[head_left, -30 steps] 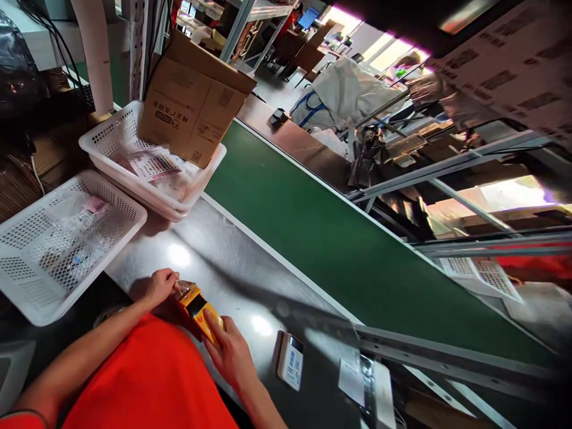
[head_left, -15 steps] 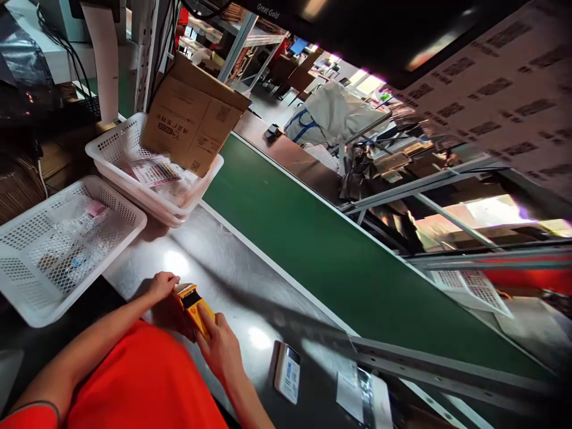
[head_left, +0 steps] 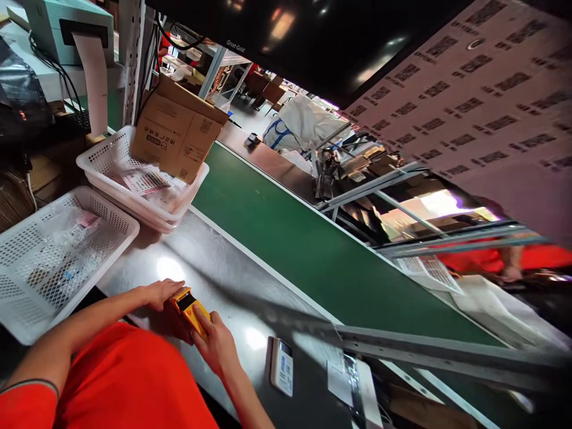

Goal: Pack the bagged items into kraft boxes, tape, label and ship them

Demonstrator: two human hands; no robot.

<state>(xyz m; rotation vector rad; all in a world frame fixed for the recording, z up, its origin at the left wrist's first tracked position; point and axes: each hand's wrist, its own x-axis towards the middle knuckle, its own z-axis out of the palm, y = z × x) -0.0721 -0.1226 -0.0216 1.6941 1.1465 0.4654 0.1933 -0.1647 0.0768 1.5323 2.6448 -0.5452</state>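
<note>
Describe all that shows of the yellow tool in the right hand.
The yellow tool looks like hard plastic: a narrow body with a dark section near its far end and a small reddish mark. It slants up and left in the picture, over the metal table. The right hand grips it; the left hand is at its far end, contact unclear.

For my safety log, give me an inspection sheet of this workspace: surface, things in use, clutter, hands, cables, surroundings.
Surface: metal table, glare spots
Things in use: yellow tool in the right hand
Clutter: phone-like item; near basket holding clear packaging; rear basket holding packets and a cardboard box
Hands: right closed around the tool; left hand at its front end, contact unclear
Cables: black cables at upper left
Surroundings: green belt, black screen, co-worker's hand
</note>
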